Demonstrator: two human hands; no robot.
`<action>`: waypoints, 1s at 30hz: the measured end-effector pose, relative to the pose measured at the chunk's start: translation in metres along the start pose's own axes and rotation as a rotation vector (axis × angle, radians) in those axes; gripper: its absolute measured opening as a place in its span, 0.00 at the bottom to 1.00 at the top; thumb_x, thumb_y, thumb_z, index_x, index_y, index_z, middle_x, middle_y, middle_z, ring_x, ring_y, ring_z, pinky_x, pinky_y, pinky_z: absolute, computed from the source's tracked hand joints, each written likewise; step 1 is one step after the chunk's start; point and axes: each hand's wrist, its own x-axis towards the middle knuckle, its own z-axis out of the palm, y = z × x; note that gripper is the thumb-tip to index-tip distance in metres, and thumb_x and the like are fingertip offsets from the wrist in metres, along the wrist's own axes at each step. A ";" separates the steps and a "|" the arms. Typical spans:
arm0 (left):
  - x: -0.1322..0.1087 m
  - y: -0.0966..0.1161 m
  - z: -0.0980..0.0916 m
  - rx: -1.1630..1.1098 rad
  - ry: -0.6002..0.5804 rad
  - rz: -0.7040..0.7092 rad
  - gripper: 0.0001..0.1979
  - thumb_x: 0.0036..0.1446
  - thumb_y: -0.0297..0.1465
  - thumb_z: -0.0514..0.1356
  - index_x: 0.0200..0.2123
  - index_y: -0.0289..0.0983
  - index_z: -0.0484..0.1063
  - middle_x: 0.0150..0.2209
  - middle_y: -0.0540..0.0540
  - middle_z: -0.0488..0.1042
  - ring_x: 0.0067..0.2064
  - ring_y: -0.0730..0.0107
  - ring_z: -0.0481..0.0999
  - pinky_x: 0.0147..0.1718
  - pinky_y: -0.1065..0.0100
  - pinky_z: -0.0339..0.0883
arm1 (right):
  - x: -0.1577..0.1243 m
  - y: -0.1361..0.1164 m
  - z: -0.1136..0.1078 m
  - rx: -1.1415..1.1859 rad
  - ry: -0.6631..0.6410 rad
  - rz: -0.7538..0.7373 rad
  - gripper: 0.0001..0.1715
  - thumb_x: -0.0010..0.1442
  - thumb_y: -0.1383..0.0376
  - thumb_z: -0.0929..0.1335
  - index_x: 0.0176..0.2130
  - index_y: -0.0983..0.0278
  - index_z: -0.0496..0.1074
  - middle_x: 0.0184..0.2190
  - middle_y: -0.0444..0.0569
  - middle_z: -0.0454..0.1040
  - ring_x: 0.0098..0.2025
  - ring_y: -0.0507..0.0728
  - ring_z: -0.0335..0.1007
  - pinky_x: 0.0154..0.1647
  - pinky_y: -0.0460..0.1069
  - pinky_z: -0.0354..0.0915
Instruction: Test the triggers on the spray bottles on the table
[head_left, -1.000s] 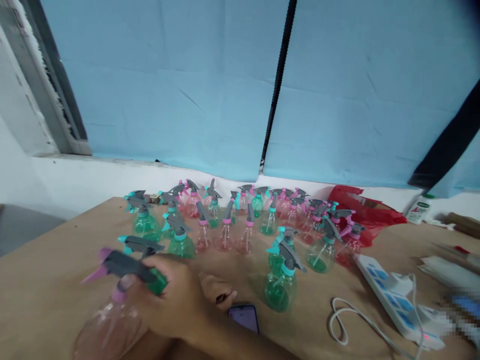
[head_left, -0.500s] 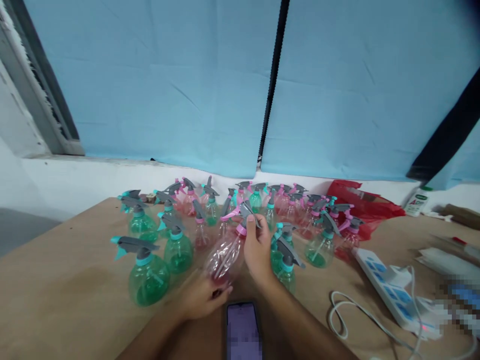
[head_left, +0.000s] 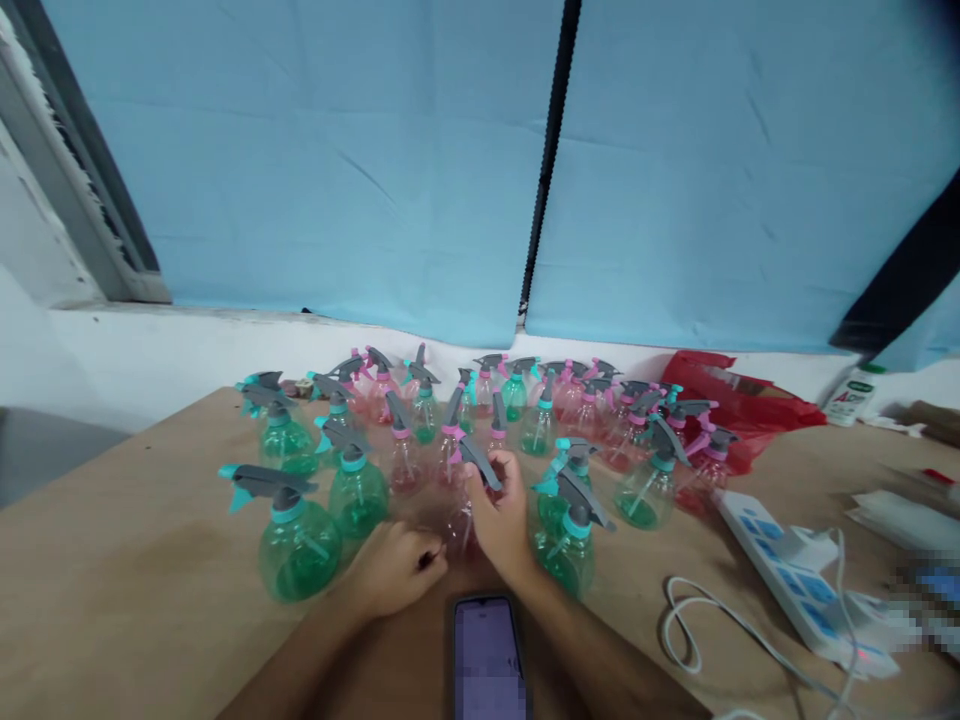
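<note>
My right hand (head_left: 499,510) is closed around the grey and pink spray head of a clear pink spray bottle (head_left: 463,528). The bottle looks upright on the table, its body partly behind my fingers. Just left of its base rests my left hand (head_left: 401,568), fingers curled in; a dark spot shows between thumb and fingers, and what it is I cannot make out. Green spray bottles (head_left: 300,550) with grey and turquoise heads stand at both sides of my hands. Behind them are several more pink spray bottles (head_left: 405,462) and green ones.
A phone (head_left: 489,660) lies at the front, between my forearms. To the right are a white power strip (head_left: 780,570) with plugs and a looped white cable (head_left: 701,590). A red plastic bag (head_left: 750,400) and a white bottle (head_left: 851,395) stand near the back wall.
The pink spray bottle has gone from tilted between both hands to upright and lower. My left hand has come off its base and moved slightly left.
</note>
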 end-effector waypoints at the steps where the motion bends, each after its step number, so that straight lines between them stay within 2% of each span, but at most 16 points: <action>1: 0.000 0.000 0.000 -0.007 -0.002 -0.015 0.13 0.61 0.27 0.57 0.23 0.38 0.70 0.25 0.49 0.76 0.27 0.68 0.73 0.28 0.66 0.47 | 0.000 0.000 0.002 0.004 -0.010 -0.004 0.14 0.65 0.55 0.70 0.42 0.61 0.66 0.32 0.42 0.71 0.32 0.53 0.68 0.34 0.47 0.66; 7: 0.003 0.004 -0.001 -0.027 -0.008 -0.062 0.14 0.57 0.26 0.57 0.20 0.37 0.62 0.23 0.50 0.72 0.25 0.71 0.67 0.27 0.66 0.46 | 0.010 -0.007 0.001 -0.098 -0.097 -0.007 0.16 0.60 0.60 0.73 0.46 0.62 0.70 0.35 0.45 0.76 0.34 0.54 0.71 0.38 0.48 0.68; 12: 0.005 0.003 -0.001 0.007 0.024 -0.099 0.15 0.54 0.26 0.56 0.18 0.38 0.54 0.22 0.51 0.66 0.24 0.71 0.64 0.27 0.65 0.45 | 0.021 -0.009 -0.005 -0.081 -0.239 0.006 0.04 0.58 0.66 0.69 0.36 0.62 0.75 0.27 0.42 0.73 0.28 0.52 0.66 0.33 0.47 0.65; 14: 0.005 0.003 -0.001 0.006 0.037 -0.099 0.16 0.54 0.26 0.56 0.18 0.38 0.53 0.22 0.51 0.64 0.25 0.71 0.64 0.27 0.64 0.45 | 0.023 -0.008 -0.006 -0.026 -0.301 0.052 0.07 0.57 0.67 0.67 0.35 0.61 0.76 0.26 0.40 0.72 0.26 0.52 0.64 0.30 0.47 0.64; 17: 0.005 0.005 -0.001 -0.013 0.050 -0.088 0.16 0.54 0.26 0.55 0.19 0.38 0.51 0.22 0.51 0.63 0.25 0.71 0.64 0.27 0.64 0.46 | 0.024 -0.008 -0.007 0.076 -0.379 0.135 0.12 0.54 0.67 0.65 0.36 0.59 0.78 0.29 0.41 0.75 0.26 0.52 0.67 0.27 0.46 0.64; 20: 0.005 0.006 -0.002 -0.033 0.044 -0.077 0.16 0.55 0.26 0.55 0.20 0.38 0.51 0.23 0.51 0.64 0.25 0.71 0.63 0.28 0.64 0.45 | 0.024 -0.008 -0.007 0.127 -0.369 0.207 0.14 0.51 0.67 0.65 0.36 0.59 0.78 0.30 0.41 0.77 0.25 0.53 0.70 0.26 0.46 0.65; 25: 0.006 0.006 0.001 -0.044 0.027 -0.045 0.16 0.57 0.26 0.55 0.20 0.38 0.52 0.23 0.51 0.64 0.24 0.71 0.63 0.28 0.64 0.44 | 0.024 -0.005 -0.010 0.171 -0.358 0.245 0.07 0.48 0.67 0.66 0.29 0.60 0.74 0.21 0.39 0.72 0.23 0.53 0.70 0.25 0.46 0.64; 30: 0.006 0.006 0.004 -0.053 0.026 -0.031 0.16 0.56 0.26 0.56 0.20 0.38 0.52 0.23 0.51 0.63 0.24 0.72 0.63 0.27 0.64 0.44 | 0.026 -0.007 -0.013 0.155 -0.372 0.231 0.15 0.48 0.67 0.65 0.35 0.60 0.79 0.27 0.42 0.78 0.22 0.52 0.69 0.24 0.45 0.63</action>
